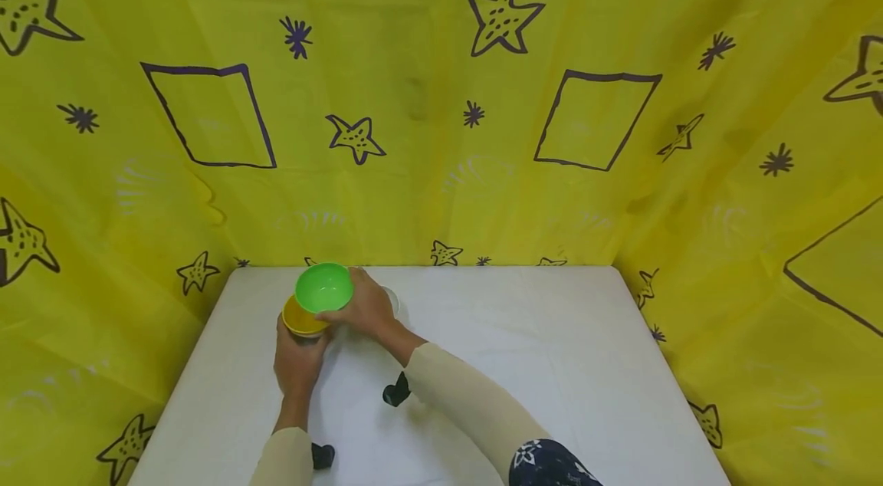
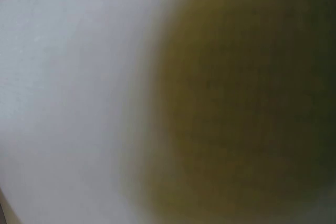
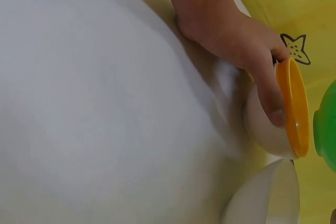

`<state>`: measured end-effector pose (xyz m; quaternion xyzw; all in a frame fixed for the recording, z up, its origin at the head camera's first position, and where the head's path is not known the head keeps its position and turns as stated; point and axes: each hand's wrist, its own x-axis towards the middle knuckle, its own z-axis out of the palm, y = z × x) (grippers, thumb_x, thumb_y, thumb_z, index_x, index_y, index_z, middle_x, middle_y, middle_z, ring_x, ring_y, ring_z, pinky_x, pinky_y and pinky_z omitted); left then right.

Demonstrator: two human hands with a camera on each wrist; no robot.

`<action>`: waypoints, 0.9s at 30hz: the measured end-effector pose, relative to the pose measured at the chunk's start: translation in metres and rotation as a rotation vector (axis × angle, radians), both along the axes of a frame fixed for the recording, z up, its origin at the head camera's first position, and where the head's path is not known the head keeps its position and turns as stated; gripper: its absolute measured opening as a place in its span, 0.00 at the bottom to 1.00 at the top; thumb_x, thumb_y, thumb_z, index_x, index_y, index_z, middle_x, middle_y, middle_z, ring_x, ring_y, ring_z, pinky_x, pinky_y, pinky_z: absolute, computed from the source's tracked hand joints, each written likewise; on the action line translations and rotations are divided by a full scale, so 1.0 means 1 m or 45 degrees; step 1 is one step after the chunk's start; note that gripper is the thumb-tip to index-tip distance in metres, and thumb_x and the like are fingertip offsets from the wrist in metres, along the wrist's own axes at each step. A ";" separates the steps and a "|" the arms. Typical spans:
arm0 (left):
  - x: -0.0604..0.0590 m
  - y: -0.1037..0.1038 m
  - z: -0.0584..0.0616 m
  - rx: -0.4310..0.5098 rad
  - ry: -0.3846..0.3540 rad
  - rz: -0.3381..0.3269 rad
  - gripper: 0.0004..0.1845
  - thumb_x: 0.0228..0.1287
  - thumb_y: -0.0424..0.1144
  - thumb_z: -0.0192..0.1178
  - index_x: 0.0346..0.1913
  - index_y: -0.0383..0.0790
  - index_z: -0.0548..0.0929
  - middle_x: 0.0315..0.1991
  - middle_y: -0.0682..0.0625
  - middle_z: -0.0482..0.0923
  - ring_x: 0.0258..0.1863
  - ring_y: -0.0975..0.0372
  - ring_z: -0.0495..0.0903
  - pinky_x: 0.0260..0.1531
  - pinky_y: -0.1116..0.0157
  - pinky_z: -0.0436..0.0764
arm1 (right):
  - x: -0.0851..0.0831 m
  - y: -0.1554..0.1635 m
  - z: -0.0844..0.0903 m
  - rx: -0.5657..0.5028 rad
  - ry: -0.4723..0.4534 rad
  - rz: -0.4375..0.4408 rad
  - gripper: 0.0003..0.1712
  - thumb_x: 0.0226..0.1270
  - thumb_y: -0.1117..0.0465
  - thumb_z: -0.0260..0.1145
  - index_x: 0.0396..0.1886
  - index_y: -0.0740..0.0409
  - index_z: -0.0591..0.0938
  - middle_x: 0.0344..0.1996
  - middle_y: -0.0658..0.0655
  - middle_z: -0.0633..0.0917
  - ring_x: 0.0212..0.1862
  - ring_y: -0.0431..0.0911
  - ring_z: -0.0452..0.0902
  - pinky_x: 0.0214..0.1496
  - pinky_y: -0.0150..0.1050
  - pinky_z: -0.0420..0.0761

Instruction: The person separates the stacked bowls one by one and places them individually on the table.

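A green bowl (image 1: 323,287) is gripped at its right rim by my right hand (image 1: 369,308), thumb toward the near side. Just below and in front of it, my left hand (image 1: 298,359) holds an orange bowl (image 1: 300,317). In the right wrist view, that orange bowl (image 3: 299,106) sits nested in a white bowl (image 3: 262,119), with the left thumb pressed along the side. The green bowl (image 3: 327,129) is apart from the orange rim there. A blurred brownish shape (image 2: 241,98) fills the right of the left wrist view; I cannot tell what it is.
Another pale bowl (image 3: 268,198) stands on the white tabletop (image 1: 524,348), partly behind my right hand in the head view. Two small dark objects (image 1: 396,391) show near the forearms. Yellow patterned cloth (image 1: 428,187) walls the table's back and sides.
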<state>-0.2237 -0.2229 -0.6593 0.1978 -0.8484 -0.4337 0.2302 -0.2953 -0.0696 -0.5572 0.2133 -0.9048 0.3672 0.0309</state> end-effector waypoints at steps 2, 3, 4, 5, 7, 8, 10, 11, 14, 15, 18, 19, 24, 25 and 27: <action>0.000 0.000 -0.001 0.009 -0.004 -0.005 0.53 0.58 0.47 0.76 0.80 0.38 0.57 0.72 0.34 0.71 0.69 0.39 0.72 0.67 0.38 0.70 | 0.000 0.004 0.002 -0.012 -0.007 -0.030 0.53 0.46 0.32 0.84 0.68 0.51 0.76 0.54 0.47 0.83 0.51 0.39 0.80 0.48 0.31 0.80; 0.000 0.000 -0.001 0.005 -0.009 -0.008 0.53 0.59 0.48 0.76 0.81 0.38 0.57 0.73 0.34 0.70 0.70 0.39 0.72 0.68 0.38 0.70 | 0.000 0.006 0.002 -0.016 -0.012 -0.046 0.53 0.46 0.32 0.85 0.68 0.51 0.76 0.54 0.47 0.83 0.52 0.39 0.80 0.48 0.31 0.80; 0.000 0.000 -0.001 0.004 -0.012 -0.007 0.54 0.58 0.48 0.77 0.81 0.38 0.57 0.73 0.34 0.70 0.70 0.39 0.71 0.68 0.38 0.70 | 0.000 0.008 0.003 -0.027 -0.022 -0.058 0.54 0.46 0.33 0.85 0.69 0.51 0.76 0.55 0.48 0.83 0.52 0.40 0.81 0.49 0.32 0.81; 0.000 0.000 -0.001 0.002 -0.012 -0.008 0.54 0.58 0.48 0.77 0.81 0.38 0.56 0.73 0.34 0.69 0.70 0.39 0.71 0.68 0.38 0.69 | 0.000 0.009 0.003 -0.044 -0.033 -0.067 0.54 0.46 0.33 0.85 0.69 0.52 0.76 0.55 0.49 0.83 0.52 0.41 0.81 0.50 0.34 0.81; 0.000 -0.001 -0.001 -0.006 -0.014 -0.005 0.55 0.58 0.49 0.78 0.81 0.38 0.56 0.74 0.34 0.68 0.71 0.39 0.70 0.69 0.38 0.68 | 0.001 0.012 0.004 -0.081 -0.056 -0.087 0.54 0.47 0.35 0.85 0.71 0.53 0.75 0.57 0.50 0.84 0.54 0.43 0.81 0.53 0.36 0.82; 0.000 -0.001 -0.001 -0.009 -0.013 -0.004 0.55 0.58 0.49 0.78 0.81 0.38 0.56 0.74 0.34 0.68 0.71 0.39 0.70 0.69 0.38 0.68 | 0.002 0.013 0.004 -0.099 -0.066 -0.100 0.55 0.47 0.35 0.85 0.71 0.53 0.75 0.58 0.51 0.84 0.55 0.44 0.81 0.54 0.37 0.82; 0.000 -0.001 -0.002 -0.014 -0.009 -0.007 0.56 0.58 0.49 0.79 0.81 0.38 0.56 0.75 0.34 0.67 0.72 0.40 0.69 0.70 0.38 0.67 | 0.003 0.016 0.002 -0.120 -0.078 -0.123 0.55 0.48 0.36 0.85 0.72 0.53 0.75 0.59 0.51 0.83 0.56 0.45 0.81 0.56 0.39 0.82; -0.001 -0.001 -0.003 -0.016 -0.006 -0.012 0.56 0.58 0.49 0.79 0.82 0.38 0.56 0.75 0.35 0.67 0.73 0.40 0.68 0.71 0.39 0.67 | 0.003 0.018 0.001 -0.130 -0.082 -0.134 0.54 0.48 0.37 0.85 0.72 0.53 0.75 0.60 0.51 0.83 0.57 0.45 0.81 0.56 0.40 0.82; -0.001 -0.002 -0.005 -0.023 0.002 -0.021 0.56 0.58 0.49 0.79 0.82 0.39 0.55 0.75 0.35 0.67 0.73 0.40 0.68 0.71 0.39 0.66 | 0.006 0.023 -0.002 -0.157 -0.075 -0.150 0.53 0.48 0.39 0.86 0.72 0.54 0.76 0.59 0.52 0.84 0.57 0.46 0.82 0.57 0.42 0.82; -0.001 -0.002 -0.006 -0.027 0.001 -0.021 0.56 0.58 0.50 0.79 0.82 0.39 0.55 0.75 0.35 0.67 0.73 0.40 0.68 0.71 0.39 0.66 | 0.007 0.024 -0.003 -0.160 -0.067 -0.150 0.53 0.48 0.39 0.86 0.71 0.54 0.75 0.59 0.52 0.84 0.57 0.46 0.82 0.57 0.42 0.82; -0.001 -0.002 -0.007 -0.017 0.014 -0.022 0.57 0.57 0.49 0.79 0.82 0.38 0.55 0.75 0.35 0.67 0.73 0.39 0.68 0.70 0.38 0.66 | 0.011 0.030 -0.004 -0.175 -0.047 -0.165 0.53 0.48 0.40 0.87 0.70 0.55 0.75 0.58 0.52 0.84 0.56 0.47 0.82 0.56 0.42 0.83; -0.001 -0.001 -0.008 -0.013 0.015 -0.019 0.57 0.57 0.49 0.79 0.82 0.38 0.55 0.76 0.35 0.67 0.73 0.39 0.68 0.71 0.38 0.66 | 0.012 0.032 -0.004 -0.175 -0.043 -0.174 0.53 0.47 0.40 0.87 0.70 0.55 0.75 0.58 0.52 0.84 0.57 0.47 0.82 0.57 0.42 0.83; -0.002 -0.001 -0.009 -0.017 0.009 0.002 0.56 0.57 0.49 0.80 0.81 0.38 0.56 0.76 0.35 0.67 0.73 0.40 0.68 0.71 0.39 0.66 | 0.016 0.041 -0.004 -0.198 -0.045 -0.232 0.54 0.46 0.41 0.88 0.71 0.53 0.75 0.59 0.52 0.84 0.58 0.47 0.82 0.58 0.44 0.83; -0.002 -0.001 -0.009 -0.021 0.006 0.007 0.56 0.57 0.49 0.80 0.81 0.38 0.57 0.76 0.35 0.66 0.73 0.40 0.68 0.71 0.39 0.66 | 0.016 0.043 -0.004 -0.201 -0.048 -0.240 0.55 0.46 0.41 0.88 0.71 0.53 0.74 0.60 0.52 0.84 0.58 0.47 0.82 0.58 0.44 0.83; -0.002 -0.001 -0.007 -0.022 0.007 0.007 0.56 0.57 0.48 0.79 0.81 0.38 0.57 0.76 0.35 0.66 0.74 0.40 0.67 0.72 0.39 0.65 | 0.016 0.046 -0.004 -0.197 -0.051 -0.254 0.55 0.46 0.40 0.88 0.72 0.53 0.74 0.60 0.52 0.84 0.59 0.47 0.82 0.58 0.45 0.83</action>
